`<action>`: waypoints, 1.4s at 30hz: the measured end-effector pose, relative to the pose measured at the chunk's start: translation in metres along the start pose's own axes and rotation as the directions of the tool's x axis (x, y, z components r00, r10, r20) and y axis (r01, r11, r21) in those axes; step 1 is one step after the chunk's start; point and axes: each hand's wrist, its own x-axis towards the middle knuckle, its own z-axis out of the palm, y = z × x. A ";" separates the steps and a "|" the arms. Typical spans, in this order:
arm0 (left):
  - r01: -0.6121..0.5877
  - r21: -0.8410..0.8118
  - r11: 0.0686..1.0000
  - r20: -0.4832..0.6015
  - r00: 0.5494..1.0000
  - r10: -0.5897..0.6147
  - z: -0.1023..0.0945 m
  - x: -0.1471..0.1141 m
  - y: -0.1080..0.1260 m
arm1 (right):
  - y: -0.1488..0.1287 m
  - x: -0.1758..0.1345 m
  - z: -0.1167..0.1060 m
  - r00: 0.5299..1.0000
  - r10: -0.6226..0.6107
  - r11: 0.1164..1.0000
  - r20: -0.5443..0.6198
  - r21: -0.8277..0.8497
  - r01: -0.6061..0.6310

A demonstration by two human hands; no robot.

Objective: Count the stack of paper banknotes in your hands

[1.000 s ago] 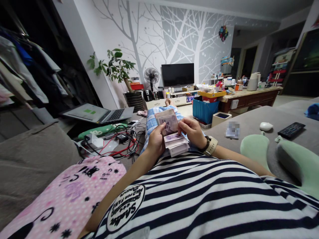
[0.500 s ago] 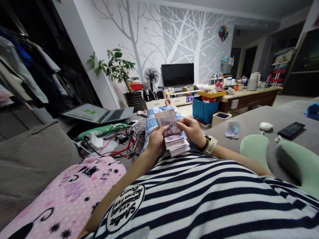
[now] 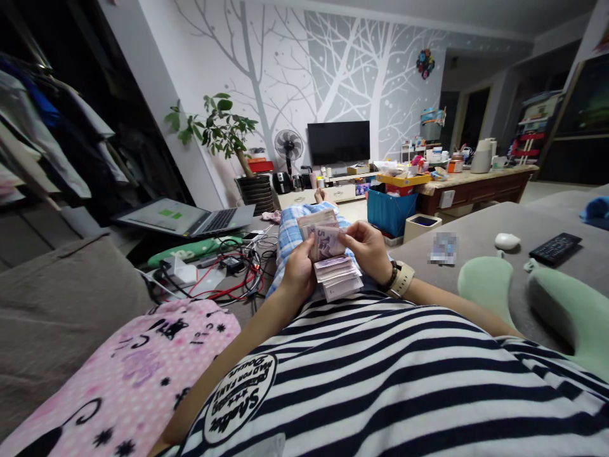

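Banknote stack [image 3: 333,266] in left hand [image 3: 299,271] (right hand [image 3: 368,249] on top note).

- I am looking into a home living room; a grey sofa [image 3: 480,238] is stretching out under me, with a remote [image 3: 556,247] lying on it
- A television [image 3: 338,142] is standing against a wall painted with bare trees [image 3: 333,70]; a fan [image 3: 288,146] and a potted plant [image 3: 223,136] are sitting beside it
- Clothes [image 3: 42,146] are hanging at the left; a laptop [image 3: 190,219] is lying open above tangled cables [image 3: 233,276]
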 end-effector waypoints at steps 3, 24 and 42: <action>0.018 0.008 1.000 -0.030 0.999 -0.018 0.000 0.001 0.002 | 0.002 -0.001 0.000 0.999 -0.042 0.999 -0.012 -0.020 0.042; -0.089 0.259 0.962 0.031 0.996 0.084 -0.013 0.003 0.006 | -0.013 -0.005 -0.002 0.988 -0.081 0.997 0.128 0.013 0.080; -0.029 0.012 1.000 -0.050 0.998 0.030 -0.002 0.001 0.004 | -0.021 -0.007 0.000 0.987 -0.050 0.999 0.152 0.025 0.047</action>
